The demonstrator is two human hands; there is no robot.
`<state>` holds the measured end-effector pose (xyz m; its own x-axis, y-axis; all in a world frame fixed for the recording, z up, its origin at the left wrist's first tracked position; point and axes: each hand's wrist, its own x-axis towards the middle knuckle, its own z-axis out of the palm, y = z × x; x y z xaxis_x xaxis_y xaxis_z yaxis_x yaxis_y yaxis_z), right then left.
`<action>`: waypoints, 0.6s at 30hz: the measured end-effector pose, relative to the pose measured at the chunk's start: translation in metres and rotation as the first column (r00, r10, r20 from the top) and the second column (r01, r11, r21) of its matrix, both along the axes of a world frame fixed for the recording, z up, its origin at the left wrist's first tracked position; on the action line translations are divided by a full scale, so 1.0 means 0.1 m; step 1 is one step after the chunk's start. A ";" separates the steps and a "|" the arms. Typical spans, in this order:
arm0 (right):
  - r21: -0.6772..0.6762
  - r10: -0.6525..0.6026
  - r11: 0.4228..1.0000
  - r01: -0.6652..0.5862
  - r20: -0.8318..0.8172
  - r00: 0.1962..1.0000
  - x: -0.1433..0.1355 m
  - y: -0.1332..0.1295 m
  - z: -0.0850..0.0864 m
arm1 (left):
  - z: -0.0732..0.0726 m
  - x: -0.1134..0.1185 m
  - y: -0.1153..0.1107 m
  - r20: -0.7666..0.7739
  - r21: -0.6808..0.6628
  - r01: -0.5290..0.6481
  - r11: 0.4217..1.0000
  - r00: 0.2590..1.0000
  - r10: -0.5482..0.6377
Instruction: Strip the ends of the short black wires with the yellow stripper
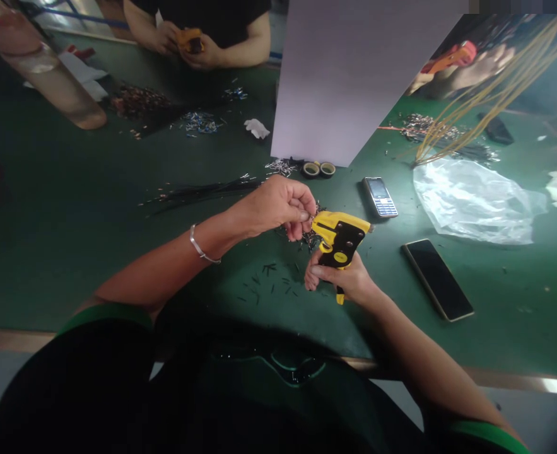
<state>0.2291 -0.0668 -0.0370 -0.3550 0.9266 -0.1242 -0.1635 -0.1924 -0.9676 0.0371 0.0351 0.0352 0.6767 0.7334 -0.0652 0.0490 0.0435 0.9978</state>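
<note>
My right hand (337, 275) is wrapped round the handle of a yellow and black wire stripper (342, 236), its head tilted up and to the left. Close to the tool's jaws, my left hand (290, 205) is pinched, and what its fingertips hold is too small to make out. Beneath and behind the hands lies a pile of small terminals (310, 241), partly hidden. Short black offcuts (269, 269) are scattered on the green table (240, 252) below my left hand. A bundle of black wires (202, 191) stretches left from behind my left wrist.
A keypad phone (380, 197), a smartphone (438, 279) and a plastic bag (477, 205) lie at the right. Tape rolls (318, 169) sit below a tall pale panel (349, 69). Across the table, a person's hands (202, 53) hold an orange tool. Yellow wires (491, 94) rise at the upper right.
</note>
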 end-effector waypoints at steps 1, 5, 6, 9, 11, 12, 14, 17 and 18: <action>-0.002 -0.009 1.000 0.009 -0.002 1.000 0.00 0.00 0.00 | 0.00 0.00 0.00 0.001 0.000 0.001 1.000 1.000 -0.001; -0.008 -0.025 1.000 0.025 0.018 1.000 -0.02 -0.02 0.00 | 0.00 0.00 0.00 -0.002 -0.006 0.005 1.000 1.000 -0.005; -0.003 -0.025 1.000 0.025 0.025 0.999 -0.02 -0.02 -0.01 | -0.01 0.00 0.01 -0.002 -0.007 0.007 1.000 1.000 -0.007; 0.021 -0.023 1.000 0.022 0.042 0.999 -0.01 -0.03 -0.05 | -0.01 -0.01 0.01 0.002 -0.006 0.019 1.000 1.000 -0.019; 0.035 -0.035 0.999 0.033 0.049 0.998 -0.01 -0.04 -0.08 | 0.00 -0.01 0.02 -0.008 -0.003 0.032 0.999 0.999 -0.032; 0.042 -0.045 0.998 0.043 0.053 0.998 -0.01 -0.04 -0.09 | 0.01 -0.01 0.02 -0.016 0.001 0.036 0.999 0.999 -0.036; 0.058 -0.078 0.996 0.074 0.065 0.995 -0.03 -0.05 -0.10 | 0.02 -0.01 0.02 -0.027 0.012 0.042 0.999 0.999 -0.041; 0.084 -0.128 0.989 0.120 0.099 0.987 -0.06 -0.07 -0.09 | 0.03 -0.02 0.03 -0.033 0.034 0.057 0.998 0.998 -0.056; 0.087 -0.139 0.988 0.129 0.110 0.984 -0.07 -0.07 -0.09 | 0.03 -0.02 0.04 -0.037 0.043 0.065 0.997 0.997 -0.063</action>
